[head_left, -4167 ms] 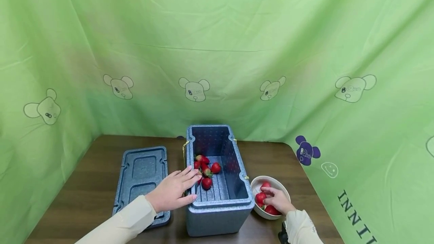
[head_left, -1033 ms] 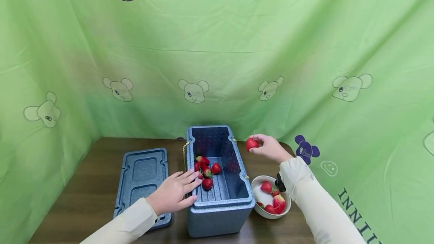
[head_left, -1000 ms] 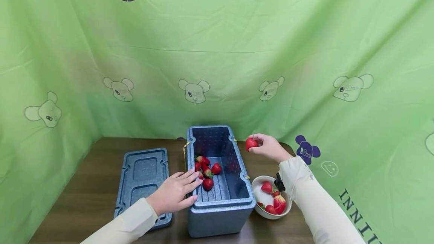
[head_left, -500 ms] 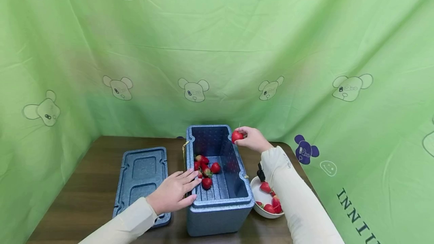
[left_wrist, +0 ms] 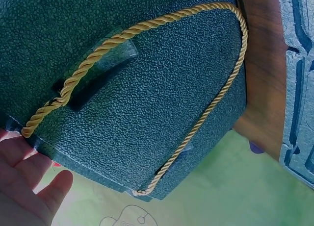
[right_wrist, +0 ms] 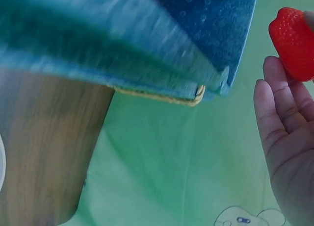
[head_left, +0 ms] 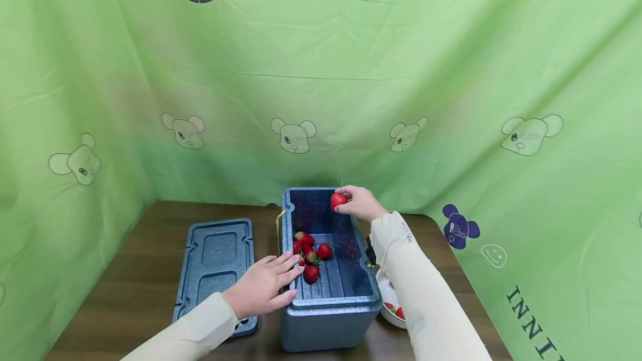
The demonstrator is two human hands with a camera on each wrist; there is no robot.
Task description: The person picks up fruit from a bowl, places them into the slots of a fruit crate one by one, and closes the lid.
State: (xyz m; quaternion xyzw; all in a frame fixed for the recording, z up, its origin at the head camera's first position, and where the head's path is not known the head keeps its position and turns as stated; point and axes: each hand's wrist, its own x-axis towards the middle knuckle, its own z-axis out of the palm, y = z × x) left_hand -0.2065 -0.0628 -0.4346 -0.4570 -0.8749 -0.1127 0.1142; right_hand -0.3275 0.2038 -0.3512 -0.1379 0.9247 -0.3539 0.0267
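Note:
Over the far right part of a blue foam cooler box (head_left: 328,322), my right hand (head_left: 363,204) pinches a red strawberry (head_left: 338,200) between thumb and fingers. The same strawberry (right_wrist: 293,42) shows at the right wrist view's edge. My left hand (head_left: 263,286) rests on the box's left rim with its fingers fairly straight and thumb apart. In the left wrist view the left hand (left_wrist: 27,179) touches the rim at the lower left. Several strawberries (head_left: 311,273) lie on the ribbed floor of the box, towards its left wall; the left fingertips partly hide one.
A white bowl (head_left: 393,319) with strawberries stands right of the box, partly hidden by my right sleeve. The blue lid (head_left: 215,261) lies on the wooden table (head_left: 125,272) to the left. A yellow rope handle (left_wrist: 216,101) hangs on the box's left side. Green cloth (head_left: 321,93) surrounds the table.
My right hand has lifted a strawberry from the bowl and carried it left, from beyond the box's right side to above its opening. My left hand stays on the rim.

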